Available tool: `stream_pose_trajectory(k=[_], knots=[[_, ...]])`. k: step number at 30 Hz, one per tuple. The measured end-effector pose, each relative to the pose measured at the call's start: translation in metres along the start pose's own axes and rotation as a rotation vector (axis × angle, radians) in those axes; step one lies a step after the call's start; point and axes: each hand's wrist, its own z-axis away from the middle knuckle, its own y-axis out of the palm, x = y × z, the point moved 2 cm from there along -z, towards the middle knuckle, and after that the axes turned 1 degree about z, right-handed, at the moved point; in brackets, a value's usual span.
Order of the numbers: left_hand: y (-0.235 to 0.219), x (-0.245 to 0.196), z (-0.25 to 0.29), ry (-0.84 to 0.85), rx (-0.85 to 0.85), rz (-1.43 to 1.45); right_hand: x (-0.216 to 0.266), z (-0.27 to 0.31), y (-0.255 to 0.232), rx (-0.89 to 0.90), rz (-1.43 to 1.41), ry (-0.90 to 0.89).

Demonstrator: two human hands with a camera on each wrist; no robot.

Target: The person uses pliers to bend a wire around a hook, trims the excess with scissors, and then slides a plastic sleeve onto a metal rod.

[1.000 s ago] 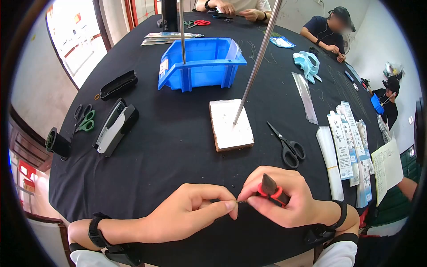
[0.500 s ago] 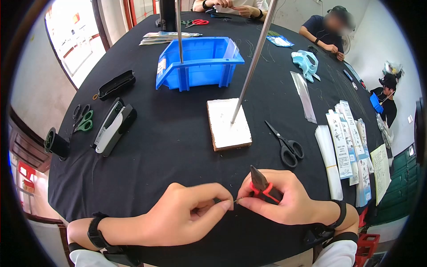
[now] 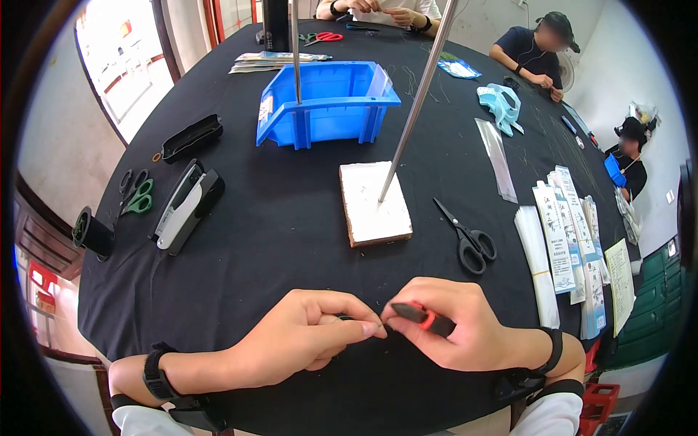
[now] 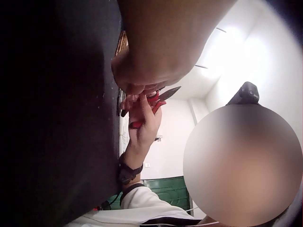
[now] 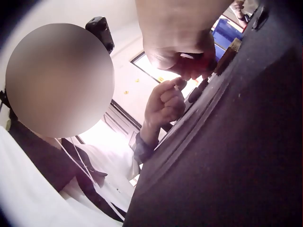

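Low over the near part of the black table, the two hands meet at their fingertips. The left hand (image 3: 305, 338) pinches something small and thin, mostly hidden by its thumb and forefinger. Curled fingers of the right hand (image 3: 458, 327) hold red-handled pliers (image 3: 411, 312), whose dark pointed jaws show above the thumb, while its thumb and forefinger tips pinch beside the left fingertips. In the left wrist view the red handles (image 4: 158, 105) stick out of the right hand (image 4: 144, 125). The right wrist view shows the left hand (image 5: 165, 104) with curled fingers.
Beyond the hands stand a white block (image 3: 374, 203) with a metal rod and a blue bin (image 3: 334, 109). Black scissors (image 3: 472, 243) lie right of the block, near packets (image 3: 560, 232). A stapler (image 3: 187, 211), green scissors (image 3: 138, 196) and a black cup (image 3: 91, 232) are left.
The pliers in the right hand have tipped from pointing up to pointing left. Both hands' fingertips have drawn closer together.
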Motion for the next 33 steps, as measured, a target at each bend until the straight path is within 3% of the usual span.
stream_pose_trajectory(k=[1,4,5,7,10,13,16,19,26,33], knots=[[0.0,-0.001,0.0,0.028,-0.027,0.023,0.0,0.0,0.0,-0.002,0.024,-0.006],[-0.001,-0.004,0.001,0.11,-0.119,0.094,-0.014,0.003,0.002,-0.188,-0.276,0.154],[-0.003,-0.005,0.001,0.135,-0.157,0.118,-0.017,0.002,-0.001,-0.11,-0.245,0.188],[-0.005,-0.006,0.001,0.187,-0.215,0.163,-0.014,0.002,-0.004,-0.113,-0.461,0.309],[-0.007,-0.008,0.001,0.247,-0.253,0.21,-0.008,-0.002,-0.012,0.078,-0.573,0.512],[-0.008,-0.008,0.002,0.263,-0.252,0.237,-0.01,-0.004,-0.01,-0.012,-0.473,0.435],[-0.008,-0.009,0.003,0.271,-0.239,0.26,-0.01,-0.003,-0.003,-0.084,-0.191,0.198],[-0.006,-0.009,0.004,0.278,-0.239,0.267,-0.001,-0.005,-0.004,-0.158,0.353,-0.083],[-0.004,-0.01,0.005,0.269,-0.24,0.274,-0.001,-0.003,-0.002,-0.229,0.607,-0.2],[-0.005,-0.009,0.005,0.269,-0.23,0.272,0.001,-0.002,0.0,-0.242,0.682,-0.22]])
